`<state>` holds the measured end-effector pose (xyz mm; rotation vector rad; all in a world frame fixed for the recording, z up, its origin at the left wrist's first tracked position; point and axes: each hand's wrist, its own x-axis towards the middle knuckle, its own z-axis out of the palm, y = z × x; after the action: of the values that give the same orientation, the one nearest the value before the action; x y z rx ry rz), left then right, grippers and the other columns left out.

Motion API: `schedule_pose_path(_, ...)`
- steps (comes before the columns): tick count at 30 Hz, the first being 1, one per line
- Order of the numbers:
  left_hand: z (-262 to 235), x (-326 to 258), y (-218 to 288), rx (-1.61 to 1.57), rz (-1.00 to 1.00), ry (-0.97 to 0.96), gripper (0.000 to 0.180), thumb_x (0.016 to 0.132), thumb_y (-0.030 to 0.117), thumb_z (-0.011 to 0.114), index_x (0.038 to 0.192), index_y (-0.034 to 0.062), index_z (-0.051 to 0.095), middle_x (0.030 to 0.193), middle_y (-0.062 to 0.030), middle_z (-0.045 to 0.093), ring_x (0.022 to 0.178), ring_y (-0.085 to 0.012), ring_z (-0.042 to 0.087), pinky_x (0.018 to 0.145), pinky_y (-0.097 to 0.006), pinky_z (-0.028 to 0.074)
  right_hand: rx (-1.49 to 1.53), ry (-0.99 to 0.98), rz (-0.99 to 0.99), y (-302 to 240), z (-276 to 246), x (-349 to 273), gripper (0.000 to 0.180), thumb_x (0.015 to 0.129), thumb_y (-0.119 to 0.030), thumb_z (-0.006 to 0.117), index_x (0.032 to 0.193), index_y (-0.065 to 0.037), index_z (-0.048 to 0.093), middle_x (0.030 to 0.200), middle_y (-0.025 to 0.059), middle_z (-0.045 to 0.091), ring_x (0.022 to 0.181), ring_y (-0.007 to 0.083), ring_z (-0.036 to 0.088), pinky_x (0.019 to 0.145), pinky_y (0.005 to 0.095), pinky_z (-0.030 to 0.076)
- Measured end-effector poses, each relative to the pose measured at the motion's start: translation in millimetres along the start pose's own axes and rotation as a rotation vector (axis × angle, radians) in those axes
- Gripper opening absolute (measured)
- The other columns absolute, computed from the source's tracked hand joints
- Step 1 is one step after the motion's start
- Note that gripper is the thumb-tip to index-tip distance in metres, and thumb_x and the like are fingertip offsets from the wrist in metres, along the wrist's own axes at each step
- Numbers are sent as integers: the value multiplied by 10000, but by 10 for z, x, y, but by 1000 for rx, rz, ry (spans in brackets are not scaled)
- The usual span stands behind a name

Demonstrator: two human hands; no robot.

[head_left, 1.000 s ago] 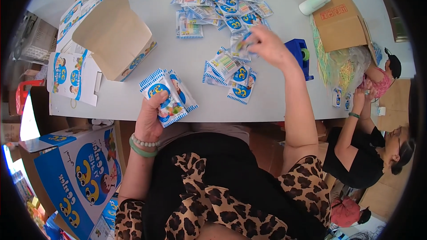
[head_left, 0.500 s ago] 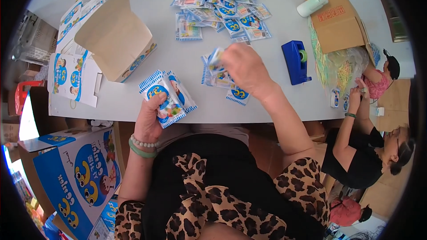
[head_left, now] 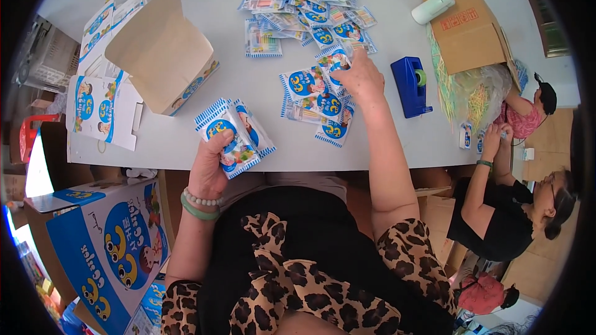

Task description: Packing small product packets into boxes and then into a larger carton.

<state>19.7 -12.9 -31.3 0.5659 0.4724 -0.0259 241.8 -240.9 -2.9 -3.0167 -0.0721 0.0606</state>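
In my left hand (head_left: 214, 164), thumb on top, are a few small blue-and-white candy packets (head_left: 231, 149) in a fanned stack, held above the table's near edge. My right hand (head_left: 363, 79) is out over the table, thumb and fingers apart, with the thumb at the edge of a packet (head_left: 333, 62). Just left of that hand lies a loose cluster of packets (head_left: 305, 84), some face up and overlapping. Beyond them a larger pile of packets (head_left: 298, 6) covers the far middle of the table; a few show a clear side with coloured sticks inside.
An open carton (head_left: 152, 55) stands at left beside flattened printed cartons (head_left: 96, 105). On the right are a blue tape dispenser (head_left: 411, 90), a white bottle (head_left: 433, 8), a cardboard box (head_left: 469, 31) and loose strands (head_left: 481, 102). A co-worker (head_left: 496, 211) sits at the right.
My right hand has moved up and slightly right from the near cluster, and a packet it carried now lies there. The left hand keeps its stack in place.
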Motion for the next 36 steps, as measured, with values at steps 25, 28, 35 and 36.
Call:
schedule_pose_path(25,-29,5,21,42,-4,-33,431,830,132,660,1214,-3,517,1098,-110,642,969,-241,656,872,-400,546,646,-395,-401,-136,-294,-53,369,673,-116,695,992,-52,522,865,132,597,841,325,594,754,400,462)
schedule_pose_path(28,-55,-1,19,34,-9,-19,418,836,125,652,1210,-5,519,1100,-114,644,967,-237,658,861,-398,552,350,-295,-739,-254,34,-45,401,663,-124,706,1008,-43,519,970,140,580,954,316,582,786,405,459)
schedule_pose_path(35,10,-11,-20,4,0,-52,422,840,123,654,1213,-11,511,1106,-123,641,966,-247,662,848,-389,559,-2,-454,-338,-398,-198,78,761,591,-265,767,1261,-36,488,1138,184,618,1028,316,604,872,383,480)
schedule_pose_path(36,15,-12,-11,0,1,-52,422,840,123,654,1213,-11,511,1106,-123,641,966,-247,662,848,-389,559,-6,-454,-339,-372,-219,95,761,591,-265,767,1261,-36,488,1138,184,618,1028,316,604,872,383,480)
